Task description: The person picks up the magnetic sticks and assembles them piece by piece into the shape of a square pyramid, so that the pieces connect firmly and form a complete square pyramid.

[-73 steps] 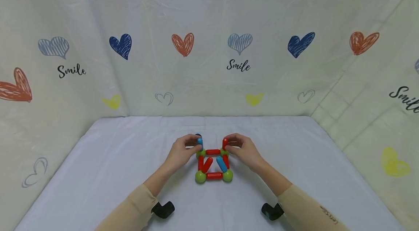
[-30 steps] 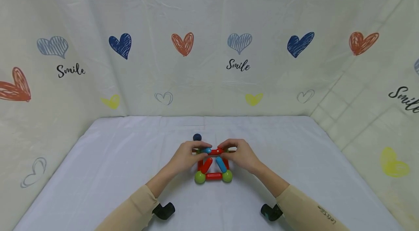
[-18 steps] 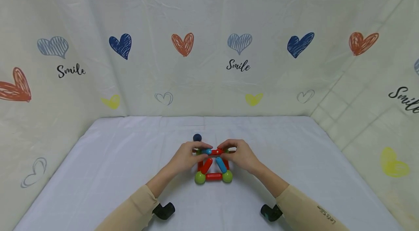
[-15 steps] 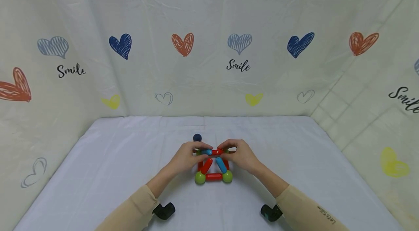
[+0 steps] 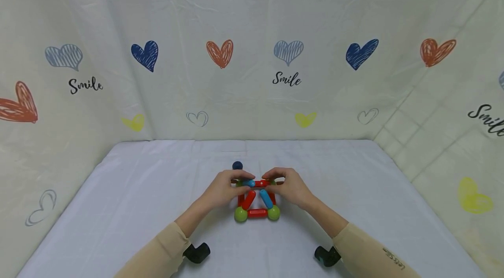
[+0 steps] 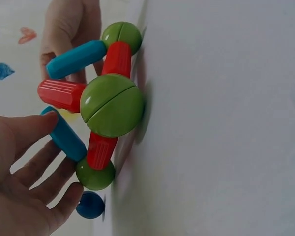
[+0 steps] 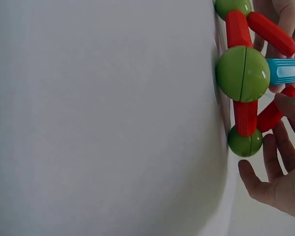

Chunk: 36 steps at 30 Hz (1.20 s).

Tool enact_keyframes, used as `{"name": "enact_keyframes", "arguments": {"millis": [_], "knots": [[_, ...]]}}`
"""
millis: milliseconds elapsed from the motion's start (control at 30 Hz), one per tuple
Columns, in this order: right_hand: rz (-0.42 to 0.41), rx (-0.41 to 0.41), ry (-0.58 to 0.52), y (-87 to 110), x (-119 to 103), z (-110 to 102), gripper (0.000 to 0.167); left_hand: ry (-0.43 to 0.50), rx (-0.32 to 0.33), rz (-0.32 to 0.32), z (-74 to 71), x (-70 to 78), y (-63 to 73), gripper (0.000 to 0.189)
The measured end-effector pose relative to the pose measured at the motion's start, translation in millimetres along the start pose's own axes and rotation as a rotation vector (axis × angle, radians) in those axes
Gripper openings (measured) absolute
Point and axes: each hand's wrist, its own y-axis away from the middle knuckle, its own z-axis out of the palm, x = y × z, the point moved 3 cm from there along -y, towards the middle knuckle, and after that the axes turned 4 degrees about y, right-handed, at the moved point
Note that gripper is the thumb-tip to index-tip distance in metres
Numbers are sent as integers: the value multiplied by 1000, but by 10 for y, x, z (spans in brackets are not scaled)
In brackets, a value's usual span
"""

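A square of red magnetic rods [image 5: 257, 212] with green balls [image 5: 241, 214] at its corners lies on the table in the head view. From the near corners a red rod [image 5: 248, 199] and a blue rod [image 5: 266, 198] lean inward. My left hand [image 5: 221, 188] pinches another blue rod [image 6: 66, 135] by its free end; its lower end meets the far-left ball [image 6: 95, 176]. Opposite it, my right hand [image 5: 290, 187] pinches a red rod [image 7: 271, 115] rising from the far-right ball [image 7: 245, 141]. Both held rods tilt inward, their tips apart. Fingers partly hide the far corners.
Just behind the left hand sits a dark blue ball [image 5: 237, 165] on the white-covered table [image 5: 157, 168]. A black wrist device [image 5: 197, 253] shows below the left forearm and another black device [image 5: 327, 256] below the right. A printed curtain [image 5: 252, 15] stands behind.
Both held rods have tipped from nearly upright to leaning inward since the earliest frame, the hands moving closer together. The dark blue ball is less covered. Over the last second almost nothing moves.
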Motion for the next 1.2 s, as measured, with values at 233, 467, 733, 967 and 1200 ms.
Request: {"name": "enact_keyframes", "arguments": {"millis": [233,467,733,967,1200], "knots": [[40,60,9,47,47,-51,32,50,62,-38,-88,-49,-25,27],[164,88,-21,80,121,-90,42,38,234,-89,-235,-175,-116,18],[274,-27,-60,126,146,-31,54,-1,307,-221,-343,-359,-226,26],[290,-60,-66,138,144,-1,57,-49,247,-273,-326,-428,-348,35],[285,-75,-90,115,166,10,57,-123,193,-253,-289,-453,-442,39]]}}
